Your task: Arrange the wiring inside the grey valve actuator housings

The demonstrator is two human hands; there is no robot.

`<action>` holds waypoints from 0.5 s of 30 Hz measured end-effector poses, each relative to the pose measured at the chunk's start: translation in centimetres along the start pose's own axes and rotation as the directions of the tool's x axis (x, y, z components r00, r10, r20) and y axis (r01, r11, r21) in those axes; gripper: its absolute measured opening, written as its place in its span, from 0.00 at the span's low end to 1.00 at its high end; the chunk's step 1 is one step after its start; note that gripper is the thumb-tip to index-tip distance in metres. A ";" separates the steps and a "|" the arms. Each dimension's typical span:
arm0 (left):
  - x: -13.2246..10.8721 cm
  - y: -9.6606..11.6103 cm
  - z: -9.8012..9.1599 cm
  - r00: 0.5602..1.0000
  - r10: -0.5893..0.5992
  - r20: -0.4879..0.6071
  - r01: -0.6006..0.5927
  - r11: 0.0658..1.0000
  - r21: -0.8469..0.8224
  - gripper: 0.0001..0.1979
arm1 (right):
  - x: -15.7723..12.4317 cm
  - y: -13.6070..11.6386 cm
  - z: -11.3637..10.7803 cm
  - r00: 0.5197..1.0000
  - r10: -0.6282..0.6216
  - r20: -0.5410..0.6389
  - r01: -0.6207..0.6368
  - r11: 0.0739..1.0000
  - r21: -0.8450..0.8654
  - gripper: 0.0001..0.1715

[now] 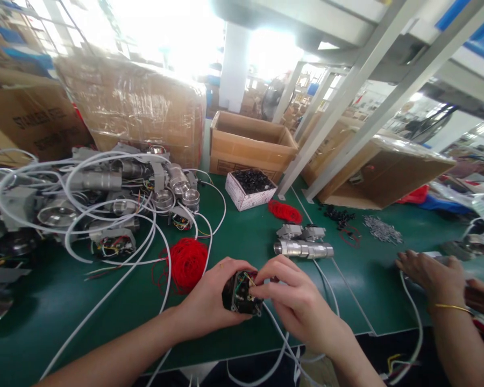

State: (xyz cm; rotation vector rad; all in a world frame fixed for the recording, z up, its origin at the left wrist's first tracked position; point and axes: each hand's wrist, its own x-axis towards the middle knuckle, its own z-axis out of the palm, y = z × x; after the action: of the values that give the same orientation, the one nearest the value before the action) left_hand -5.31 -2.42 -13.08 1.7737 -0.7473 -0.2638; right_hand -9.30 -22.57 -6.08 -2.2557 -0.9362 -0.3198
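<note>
Small black wired module (242, 294), open-faced

My left hand (210, 293) and right hand (294, 298) meet at lower centre of the frame, fingers curled and pinching together.

Wired module (242, 294) between both hands, valve (304, 248) just behind.

Single head-worn camera, looking forward and down across the green table (242, 236). It is sitting close over the left hand (210, 298) and right hand (294, 301), low in frame. The wide lens is bending shelving posts (347, 102) outward; the far background is washing out. No second view to compare.
</note>
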 end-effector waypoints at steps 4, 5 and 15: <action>-0.2 -0.4 0.1 1.000 -0.022 -0.001 0.022 1.000 -0.001 0.31 | 0.6 -0.6 0.2 0.999 0.031 -0.008 -0.031 0.999 -0.023 0.23; -0.2 -0.4 0.1 1.000 -0.028 -0.001 0.028 1.000 -0.012 0.30 | 1.0 -0.8 0.4 0.999 0.030 0.013 -0.029 0.998 -0.053 0.24; -0.2 0.1 0.0 0.997 -0.077 0.030 0.077 0.997 -0.024 0.31 | -0.6 0.0 0.8 0.959 0.190 -0.212 -0.173 0.980 0.096 0.23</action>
State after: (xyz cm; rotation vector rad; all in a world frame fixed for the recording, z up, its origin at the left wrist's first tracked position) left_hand -5.54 -2.29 -13.01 1.7807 -0.6943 -0.3499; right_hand -9.73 -22.34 -6.98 -2.1636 -0.6106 -0.4337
